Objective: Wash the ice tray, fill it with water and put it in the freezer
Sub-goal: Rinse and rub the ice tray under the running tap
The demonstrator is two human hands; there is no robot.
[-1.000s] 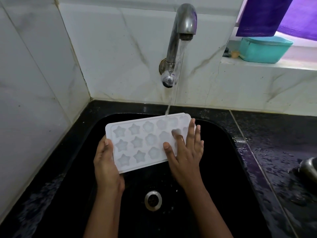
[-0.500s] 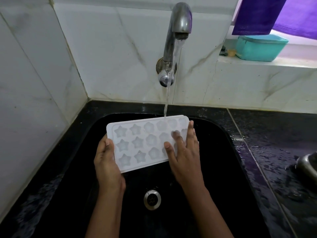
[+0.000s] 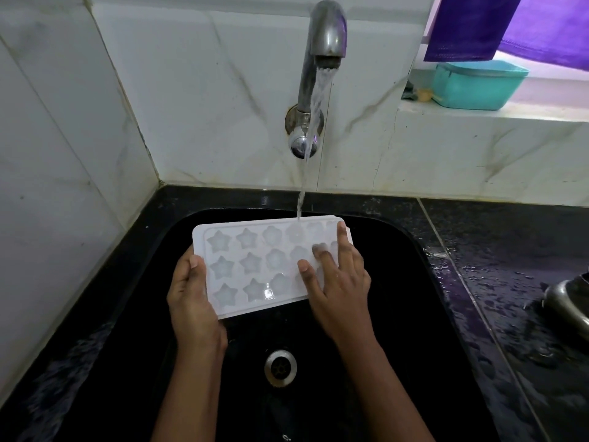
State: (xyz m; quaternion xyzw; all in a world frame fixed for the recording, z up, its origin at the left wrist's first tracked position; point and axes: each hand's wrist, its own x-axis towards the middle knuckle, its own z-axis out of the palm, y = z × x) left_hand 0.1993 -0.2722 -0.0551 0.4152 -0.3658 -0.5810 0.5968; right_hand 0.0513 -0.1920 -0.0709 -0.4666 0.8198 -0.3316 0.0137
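The black stone worktop is wet, with drops scattered on its right side. A black sink is sunk into it, with a metal drain in its floor. A steel vessel stands at the worktop's right edge, cut off by the frame. Behind, a pale ledge carries a teal tub.

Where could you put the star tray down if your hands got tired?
The sink is bare right of the right hand and around the drain between the arms. The wet counter between sink rim and the metal thing is free too. Crowded under the tap: ice tray, left hand, running water.
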